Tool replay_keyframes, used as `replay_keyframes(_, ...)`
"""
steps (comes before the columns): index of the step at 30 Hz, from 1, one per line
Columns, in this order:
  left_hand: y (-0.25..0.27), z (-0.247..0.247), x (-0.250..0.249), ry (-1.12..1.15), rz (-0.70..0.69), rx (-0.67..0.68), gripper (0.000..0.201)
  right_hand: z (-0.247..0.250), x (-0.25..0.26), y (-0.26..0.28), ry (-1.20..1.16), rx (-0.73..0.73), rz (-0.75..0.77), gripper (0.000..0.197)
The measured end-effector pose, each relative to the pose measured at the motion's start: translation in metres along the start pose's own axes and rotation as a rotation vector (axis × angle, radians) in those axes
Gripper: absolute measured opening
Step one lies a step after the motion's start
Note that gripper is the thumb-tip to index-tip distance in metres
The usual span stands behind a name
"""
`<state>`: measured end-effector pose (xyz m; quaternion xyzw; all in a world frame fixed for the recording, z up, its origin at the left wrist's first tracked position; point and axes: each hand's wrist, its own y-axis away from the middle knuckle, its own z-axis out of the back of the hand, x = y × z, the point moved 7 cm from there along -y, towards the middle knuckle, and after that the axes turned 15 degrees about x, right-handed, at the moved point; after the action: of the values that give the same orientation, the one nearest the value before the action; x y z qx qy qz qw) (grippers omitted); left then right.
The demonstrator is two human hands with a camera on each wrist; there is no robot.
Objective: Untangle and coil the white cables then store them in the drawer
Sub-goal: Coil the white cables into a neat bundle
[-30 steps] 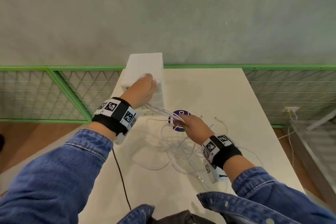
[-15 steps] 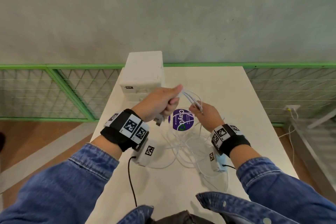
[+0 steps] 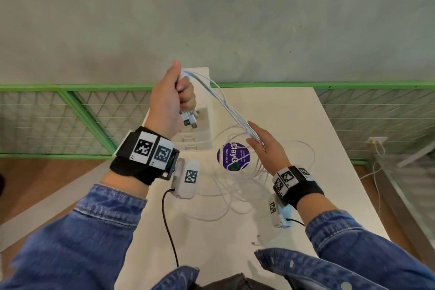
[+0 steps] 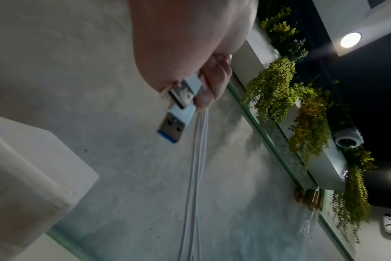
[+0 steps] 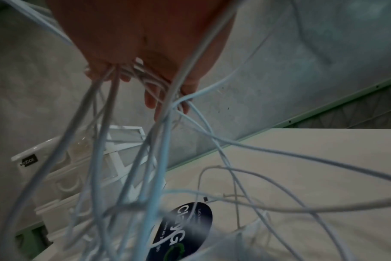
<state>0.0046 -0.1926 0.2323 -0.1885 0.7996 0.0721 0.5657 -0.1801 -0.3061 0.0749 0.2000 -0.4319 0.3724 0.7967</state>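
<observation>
White cables [image 3: 226, 106] strung between hands

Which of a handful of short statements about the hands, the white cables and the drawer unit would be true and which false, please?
1. The left hand grips the plug ends of the white cables, raised above the table. True.
2. The right hand is clenched in an empty fist. False: its fingers are extended and the cable strands run across them.
3. The cables are already neatly coiled. False: loose loops still lie tangled on the table.
4. A round purple sticker lies on the table between the hands. True.
5. The drawer unit stands at the table's far left, near the green railing. True.
</observation>
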Motion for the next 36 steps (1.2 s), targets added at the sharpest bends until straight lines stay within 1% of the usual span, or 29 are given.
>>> replay_keyframes(3,-0.001,0.008,-0.001,-0.039,0.011,-0.032,0.051,-0.001,-0.006,0.001,-0.108,0.040,-0.102,0.030)
replay_keyframes(5,0.002,0.007,0.004,-0.076,0.023,-0.015,0.050,-0.003,-0.006,0.000,-0.110,0.055,-0.146,0.024)
replay_keyframes(8,0.005,0.005,0.012,-0.105,0.021,-0.009,0.050,-0.002,0.002,0.000,-0.188,0.041,-0.137,0.022)
replay_keyframes(10,0.006,0.010,0.015,-0.111,0.021,-0.044,0.050,0.005,0.010,0.001,-0.253,0.005,-0.099,0.021)
replay_keyframes(12,0.007,0.018,0.016,-0.112,0.014,-0.080,0.049,0.014,0.018,0.002,-0.256,-0.042,-0.070,0.014)
replay_keyframes(13,0.008,0.021,0.016,-0.111,0.009,-0.094,0.049,0.019,0.021,0.002,-0.213,-0.078,-0.060,0.012)
replay_keyframes(15,0.012,0.028,0.015,-0.100,0.002,-0.119,0.049,0.029,0.024,0.002,-0.108,-0.172,-0.060,0.016)
replay_keyframes(17,0.018,0.036,0.014,-0.057,0.000,-0.144,0.048,0.040,0.025,0.004,-0.083,-0.271,-0.097,0.018)
replay_keyframes(18,0.021,0.039,0.013,-0.024,-0.007,-0.156,0.048,0.044,0.024,0.004,-0.092,-0.289,-0.116,0.017)
replay_keyframes(19,0.024,0.042,0.011,0.012,-0.020,-0.167,0.048,0.045,0.022,0.002,-0.091,-0.271,-0.131,0.013)
replay_keyframes(20,0.025,0.044,0.008,0.046,-0.032,-0.178,0.048,0.045,0.021,0.000,-0.065,-0.223,-0.152,0.011)
replay_keyframes(22,0.026,0.045,0.007,0.074,-0.035,-0.188,0.049,0.038,0.017,-0.003,0.036,-0.118,-0.213,0.013)
replay_keyframes(23,0.026,0.044,0.008,0.064,-0.030,-0.183,0.049,0.034,0.014,-0.003,0.086,-0.101,-0.247,0.016)
replay_keyframes(25,0.026,0.042,0.013,0.034,-0.022,-0.174,0.048,0.034,0.008,-0.001,0.125,-0.146,-0.288,0.022)
replay_keyframes(27,0.028,0.046,0.018,0.030,-0.008,-0.191,0.047,0.040,0.008,0.004,0.062,-0.243,-0.289,0.025)
replay_keyframes(29,0.031,0.055,0.017,0.057,-0.009,-0.231,0.048,0.051,0.015,0.008,0.045,-0.324,-0.274,0.025)
replay_keyframes(30,0.032,0.060,0.012,0.075,-0.027,-0.250,0.048,0.056,0.018,0.008,0.065,-0.339,-0.270,0.022)
replay_keyframes(33,0.036,0.070,-0.007,0.100,-0.115,-0.293,0.049,0.055,0.022,0.009,0.212,-0.287,-0.328,0.010)
replay_keyframes(36,0.040,0.081,-0.019,0.131,-0.188,-0.337,0.049,0.045,0.007,0.009,0.387,-0.212,-0.406,0.008)
